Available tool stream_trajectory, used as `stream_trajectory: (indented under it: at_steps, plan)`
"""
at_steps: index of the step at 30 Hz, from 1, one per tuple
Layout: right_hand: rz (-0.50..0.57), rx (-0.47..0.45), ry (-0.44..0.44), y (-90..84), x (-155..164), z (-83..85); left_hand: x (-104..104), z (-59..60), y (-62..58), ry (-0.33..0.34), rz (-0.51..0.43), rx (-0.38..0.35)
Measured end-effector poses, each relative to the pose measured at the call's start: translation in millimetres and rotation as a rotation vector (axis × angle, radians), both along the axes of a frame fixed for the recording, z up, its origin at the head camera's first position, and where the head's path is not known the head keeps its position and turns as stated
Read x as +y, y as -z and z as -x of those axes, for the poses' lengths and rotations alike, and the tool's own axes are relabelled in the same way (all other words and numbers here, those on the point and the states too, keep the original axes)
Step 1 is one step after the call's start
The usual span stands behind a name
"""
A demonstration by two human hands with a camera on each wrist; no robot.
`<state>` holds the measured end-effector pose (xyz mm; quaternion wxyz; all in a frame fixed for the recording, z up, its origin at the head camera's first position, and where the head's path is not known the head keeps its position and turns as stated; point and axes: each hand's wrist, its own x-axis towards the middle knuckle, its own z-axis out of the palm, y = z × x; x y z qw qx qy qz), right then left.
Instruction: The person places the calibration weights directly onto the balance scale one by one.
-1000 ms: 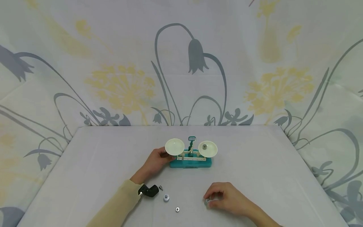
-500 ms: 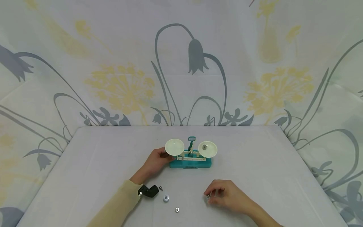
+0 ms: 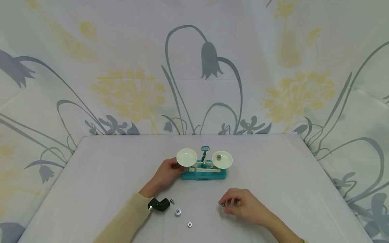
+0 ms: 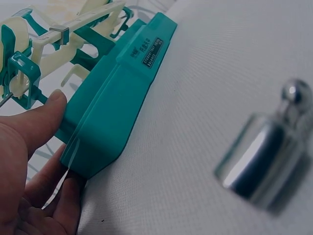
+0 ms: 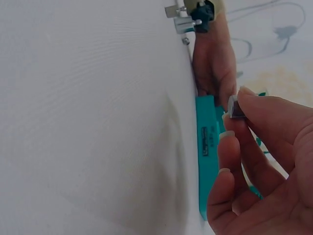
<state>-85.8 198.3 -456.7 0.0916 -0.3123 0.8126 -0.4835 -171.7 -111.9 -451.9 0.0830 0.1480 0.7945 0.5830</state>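
Note:
A teal balance scale with two white pans stands towards the back of the table. My left hand grips the left end of its base, thumb on the upper side and fingers curled at the lower edge in the left wrist view. The left pan holds nothing; a small metal weight sits in the right pan. Nearer to me, my right hand pinches another small metal weight between thumb and index finger, its other fingers loosely curled.
On the white cloth in front of the scale lie a thin metal piece, a larger knobbed weight and a small weight. A black wrist camera sits on my left wrist. Flowered fabric hangs behind the table.
My right hand has risen a little and shifted towards the scale, carrying the pinched weight with it. The left hand and the scale stay put.

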Motion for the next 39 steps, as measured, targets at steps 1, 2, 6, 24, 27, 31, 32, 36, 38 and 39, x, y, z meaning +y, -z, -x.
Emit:
stream_trajectory:
  at_steps: [1, 2, 6, 24, 27, 31, 32, 36, 38, 39]
  plan:
    - [-0.002, 0.0, 0.003, -0.7, -0.1, 0.5, 0.2, -0.6, -1.0, -0.001, 0.001, 0.0]
    - [-0.005, -0.003, 0.005, -1.4, -0.1, 1.0, 0.3, -1.1, -1.5, -0.002, 0.0, -0.001]
    - [-0.022, -0.021, 0.024, -4.8, -0.1, 2.6, 0.5, -2.2, -1.8, -0.008, 0.005, -0.001]
    - [0.007, 0.022, 0.075, -19.3, 3.9, 10.3, -1.8, 10.2, 24.2, -0.015, 0.015, 0.005]
    - [0.005, 0.02, 0.079, -22.7, 4.0, 11.9, -3.0, 15.1, 33.7, -0.017, 0.003, 0.004]
    - [0.01, 0.023, 0.082, -25.0, 4.6, 12.7, -3.8, 14.8, 33.2, -0.012, -0.003, 0.0]
    - [0.013, 0.025, 0.084, -25.4, 4.8, 12.8, -3.9, 14.8, 33.1, -0.012, -0.002, 0.0]
    - [0.015, 0.036, 0.097, -27.3, 6.0, 13.9, -4.3, 15.3, 33.5, -0.007, -0.004, 0.006]
    - [0.011, 0.044, 0.105, -28.7, 6.7, 14.9, -4.3, 15.8, 33.9, -0.003, -0.008, 0.009]
    - [0.008, 0.051, 0.107, -29.4, 7.1, 15.6, -4.3, 15.9, 34.0, -0.002, -0.009, 0.012]
